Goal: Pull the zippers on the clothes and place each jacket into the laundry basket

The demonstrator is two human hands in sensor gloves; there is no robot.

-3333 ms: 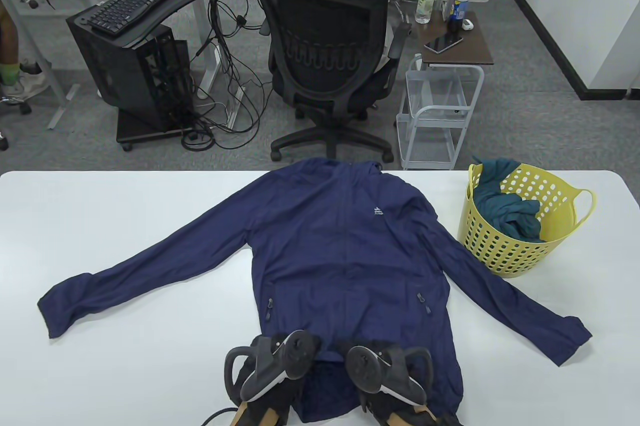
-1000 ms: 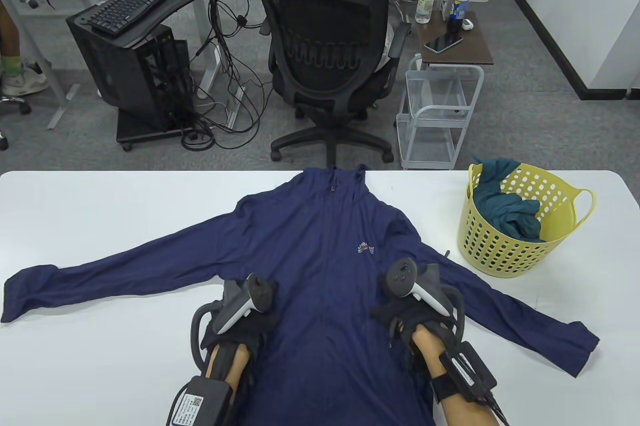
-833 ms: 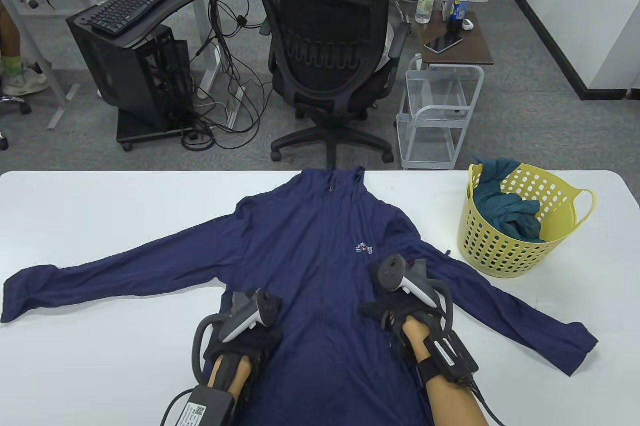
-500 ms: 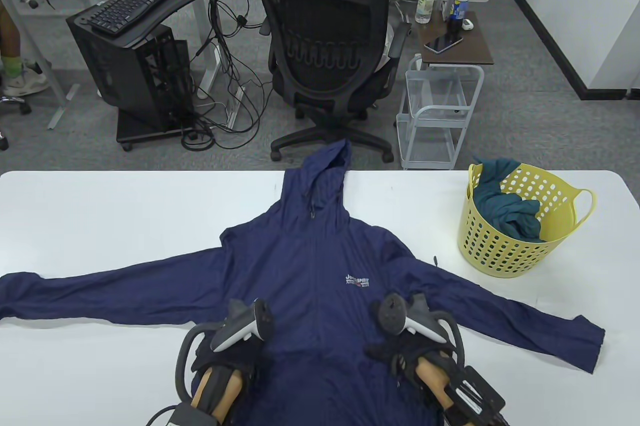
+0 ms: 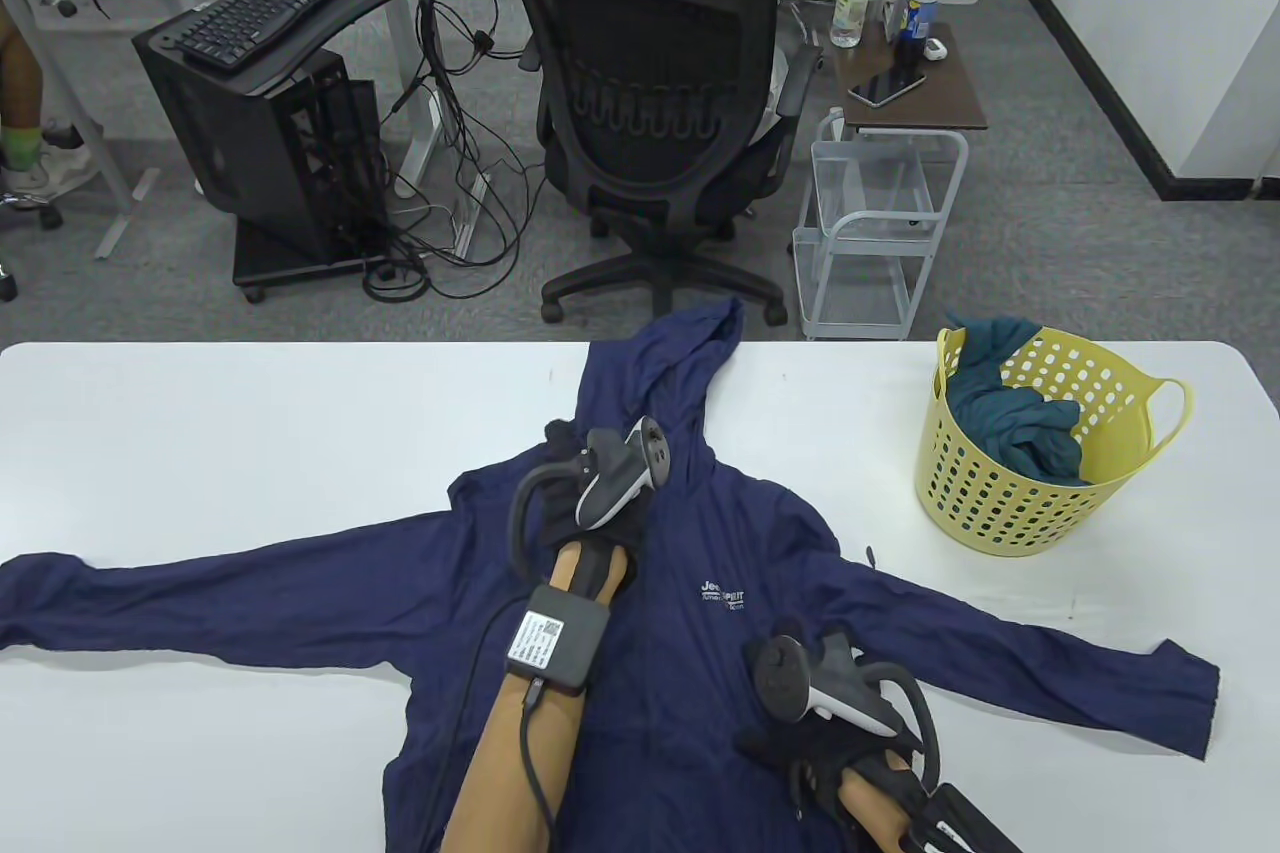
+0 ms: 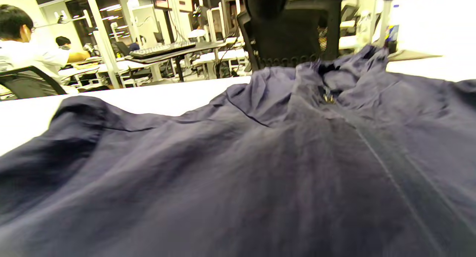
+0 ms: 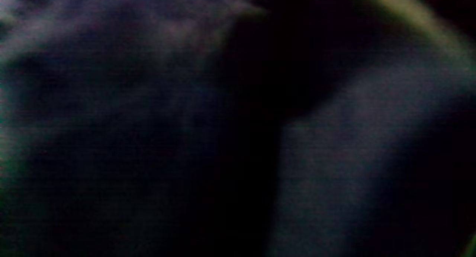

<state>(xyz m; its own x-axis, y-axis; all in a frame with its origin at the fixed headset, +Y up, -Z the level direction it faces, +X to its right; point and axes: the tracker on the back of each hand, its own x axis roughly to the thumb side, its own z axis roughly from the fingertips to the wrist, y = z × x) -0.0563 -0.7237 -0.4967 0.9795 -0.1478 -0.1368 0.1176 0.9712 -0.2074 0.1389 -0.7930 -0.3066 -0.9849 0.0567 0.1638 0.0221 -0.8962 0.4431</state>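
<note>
A navy hooded jacket (image 5: 690, 633) lies face up on the white table (image 5: 200, 433), sleeves spread left and right, its hood (image 5: 690, 353) draped over the far edge. Its front looks zipped to the collar, where the small metal zipper pull (image 6: 328, 98) lies free in the left wrist view. My left hand (image 5: 565, 448) reaches forward over the collar, its fingertips (image 6: 267, 0) above the fabric and holding nothing. My right hand (image 5: 805, 638) rests palm-down on the jacket's lower right chest; its wrist view is dark against the cloth. The yellow laundry basket (image 5: 1010, 503) stands at the right.
A teal garment (image 5: 1010, 423) lies inside the basket. Beyond the table's far edge are a black office chair (image 5: 650, 123) and a small white wire cart (image 5: 870, 233). The jacket's right sleeve (image 5: 1080, 683) runs below the basket.
Both hands dragged the jacket toward me, bringing the hood into view. Over the last half second my left hand moved forward from the lower chest to the collar; the right hand stayed low.
</note>
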